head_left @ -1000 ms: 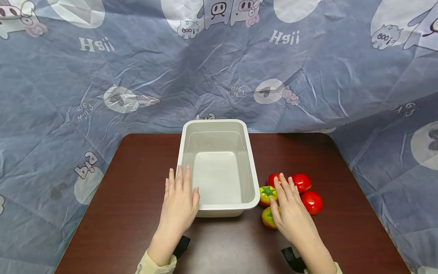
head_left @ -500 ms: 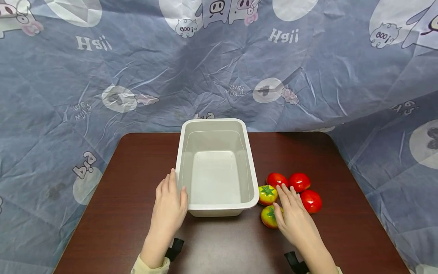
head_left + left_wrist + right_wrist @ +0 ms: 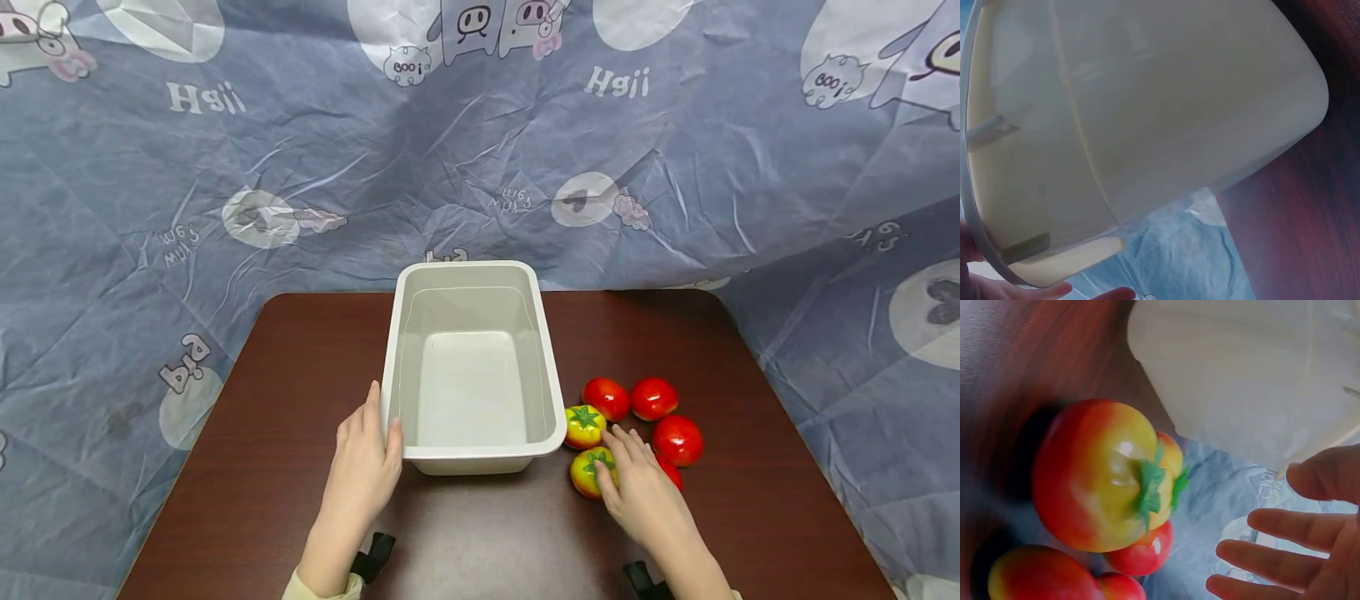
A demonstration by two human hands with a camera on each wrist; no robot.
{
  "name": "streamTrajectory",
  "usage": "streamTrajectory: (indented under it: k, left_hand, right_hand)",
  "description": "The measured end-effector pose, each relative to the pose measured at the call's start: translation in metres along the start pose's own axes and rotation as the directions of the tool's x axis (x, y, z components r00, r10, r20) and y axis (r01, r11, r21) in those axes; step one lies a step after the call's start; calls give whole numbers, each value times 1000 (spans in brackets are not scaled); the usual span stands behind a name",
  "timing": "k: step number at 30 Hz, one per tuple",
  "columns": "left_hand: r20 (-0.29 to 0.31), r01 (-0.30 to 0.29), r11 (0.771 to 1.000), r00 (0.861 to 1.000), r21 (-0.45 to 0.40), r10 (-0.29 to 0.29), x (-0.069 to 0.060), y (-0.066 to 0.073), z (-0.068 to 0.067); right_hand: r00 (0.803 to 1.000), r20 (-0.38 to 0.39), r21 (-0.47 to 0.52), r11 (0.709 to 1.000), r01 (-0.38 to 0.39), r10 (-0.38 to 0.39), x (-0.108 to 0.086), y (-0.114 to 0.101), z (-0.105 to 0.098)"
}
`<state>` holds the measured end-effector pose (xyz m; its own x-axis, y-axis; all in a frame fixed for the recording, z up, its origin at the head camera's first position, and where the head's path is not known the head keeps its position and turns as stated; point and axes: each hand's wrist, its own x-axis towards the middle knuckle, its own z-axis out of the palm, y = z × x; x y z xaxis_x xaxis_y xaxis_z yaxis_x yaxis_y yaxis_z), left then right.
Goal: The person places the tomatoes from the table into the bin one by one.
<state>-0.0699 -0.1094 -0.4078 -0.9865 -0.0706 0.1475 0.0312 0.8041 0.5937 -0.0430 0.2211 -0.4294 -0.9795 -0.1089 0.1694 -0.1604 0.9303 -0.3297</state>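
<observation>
A light grey bin stands upright on the table, with nothing inside. My left hand is at its near left corner, thumb over the rim and fingers along the outer wall; the left wrist view shows the thumb and fingertips on either side of the rim. Right of the bin lie two yellow-green tomatoes with green leaves and several red tomatoes. Over the nearest ones hovers my right hand, fingers spread and holding nothing; the right wrist view shows a gap between its fingers and the tomatoes.
The dark brown table carries the bin and tomatoes. A blue-grey printed cloth hangs behind its far edge and along both sides. Bare tabletop shows left of the bin and in front of it.
My left hand has shifted left and toward me, from over the bin's near left corner to its rim. My right hand has drawn slightly nearer, uncovering more of the red tomatoes.
</observation>
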Motion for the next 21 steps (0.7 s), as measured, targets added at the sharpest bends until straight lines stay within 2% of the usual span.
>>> streamTrajectory:
  k: [6,21]
  left_hand:
    - [57,23,999,998,-41,-20,-1,-3,-1]
    - [111,49,992,993,-118,-36,-2,-9,4]
  right_hand:
    - [999,-4,-40,998,41,-41,0,3,11]
    - [999,11,-53,997,47,-47,1,6,26]
